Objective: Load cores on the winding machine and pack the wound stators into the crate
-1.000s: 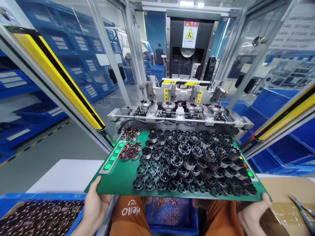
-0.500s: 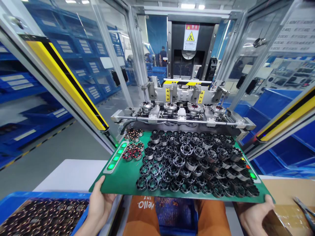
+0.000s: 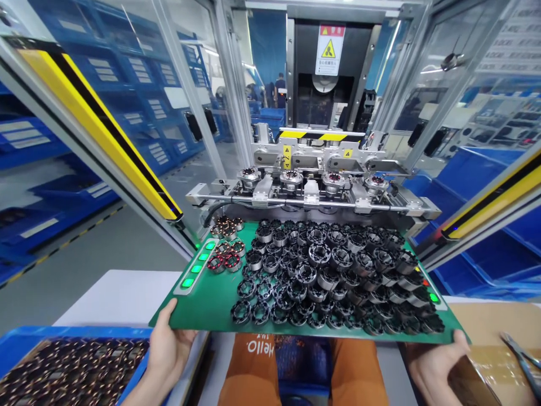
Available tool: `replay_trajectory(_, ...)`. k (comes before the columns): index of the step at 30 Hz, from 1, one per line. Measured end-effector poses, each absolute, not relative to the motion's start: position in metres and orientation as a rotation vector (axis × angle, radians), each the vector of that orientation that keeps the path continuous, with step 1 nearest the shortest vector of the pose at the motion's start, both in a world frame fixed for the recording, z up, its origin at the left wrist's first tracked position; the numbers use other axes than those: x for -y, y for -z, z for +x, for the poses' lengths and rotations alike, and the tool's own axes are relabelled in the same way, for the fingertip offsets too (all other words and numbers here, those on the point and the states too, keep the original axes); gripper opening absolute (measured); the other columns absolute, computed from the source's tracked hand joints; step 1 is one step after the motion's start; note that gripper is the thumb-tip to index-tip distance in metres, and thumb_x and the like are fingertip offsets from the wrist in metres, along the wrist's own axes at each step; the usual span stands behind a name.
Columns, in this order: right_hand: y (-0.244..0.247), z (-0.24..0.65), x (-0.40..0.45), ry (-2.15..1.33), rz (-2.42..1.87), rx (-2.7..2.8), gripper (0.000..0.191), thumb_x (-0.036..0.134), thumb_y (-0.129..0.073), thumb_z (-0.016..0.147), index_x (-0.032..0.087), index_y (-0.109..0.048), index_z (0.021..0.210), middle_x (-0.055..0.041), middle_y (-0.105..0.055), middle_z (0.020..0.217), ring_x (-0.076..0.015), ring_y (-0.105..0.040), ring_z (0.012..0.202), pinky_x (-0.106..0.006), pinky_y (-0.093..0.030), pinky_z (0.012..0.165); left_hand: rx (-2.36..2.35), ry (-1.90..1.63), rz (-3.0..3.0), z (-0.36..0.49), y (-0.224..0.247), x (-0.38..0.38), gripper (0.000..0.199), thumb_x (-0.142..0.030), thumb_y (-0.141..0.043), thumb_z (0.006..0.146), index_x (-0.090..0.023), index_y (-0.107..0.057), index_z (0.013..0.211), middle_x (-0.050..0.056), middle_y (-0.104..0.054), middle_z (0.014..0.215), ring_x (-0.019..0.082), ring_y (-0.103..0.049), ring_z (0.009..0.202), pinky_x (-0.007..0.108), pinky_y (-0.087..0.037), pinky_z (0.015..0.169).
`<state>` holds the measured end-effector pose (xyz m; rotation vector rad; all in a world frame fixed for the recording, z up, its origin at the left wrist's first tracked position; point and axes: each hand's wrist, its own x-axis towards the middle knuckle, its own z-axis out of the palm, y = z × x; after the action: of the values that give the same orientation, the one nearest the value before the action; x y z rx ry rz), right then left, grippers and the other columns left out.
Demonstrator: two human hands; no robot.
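My left hand [image 3: 169,344] grips the front left corner of a green work plate [image 3: 203,310], thumb on top and fingers underneath. At the front right corner, my right hand [image 3: 437,361] holds the same plate in a like way. Rows and stacks of black-coated stator cores [image 3: 319,254] cover most of the plate. Left of them sit several copper-wound stators [image 3: 228,228], and two with red wire [image 3: 224,261]. Behind the plate, a machine fixture [image 3: 310,194] carries several stator cores [image 3: 291,176] on its round holders.
Lit green buttons [image 3: 197,268] line the plate's left side. Yellow light-curtain posts [image 3: 101,135] flank the machine. A blue bin [image 3: 76,366] of wound stators stands at lower left, pliers [image 3: 522,355] on cardboard [image 3: 486,321] at right. A person [image 3: 279,90] is far behind.
The metal arms above the fixture's holders have swung from hanging down to lying nearly flat. My view has shifted slightly; both hands keep their hold on the plate.
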<state>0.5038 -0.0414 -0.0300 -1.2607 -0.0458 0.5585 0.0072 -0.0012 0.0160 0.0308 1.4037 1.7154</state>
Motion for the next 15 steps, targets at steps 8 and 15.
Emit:
replay_trajectory(8,0.044,0.515,0.04,-0.511,-1.234,0.021,0.071,0.078,-0.077,0.057,0.03,-0.079,0.109,-0.0118,-0.09,0.119,-0.0397,-0.086,0.105,-0.043,-0.066,0.053,-1.413,-1.718,0.008,0.012,-0.022,0.0,0.019,-0.007,-0.066,0.097,-0.017,-0.08,0.104,-0.004,-0.088,0.087,0.014,-0.076,0.06,0.018,-0.066,0.056)
replay_trajectory(15,0.055,0.522,0.044,-0.513,-1.213,0.049,0.065,0.079,-0.078,0.064,0.029,-0.077,0.106,-0.0115,-0.088,0.108,-0.0371,-0.085,0.103,-0.037,-0.061,0.047,-1.408,-1.708,0.004,0.012,-0.022,0.0,0.02,-0.008,-0.067,0.096,-0.017,-0.081,0.106,-0.005,-0.088,0.089,0.014,-0.076,0.062,0.018,-0.064,0.057)
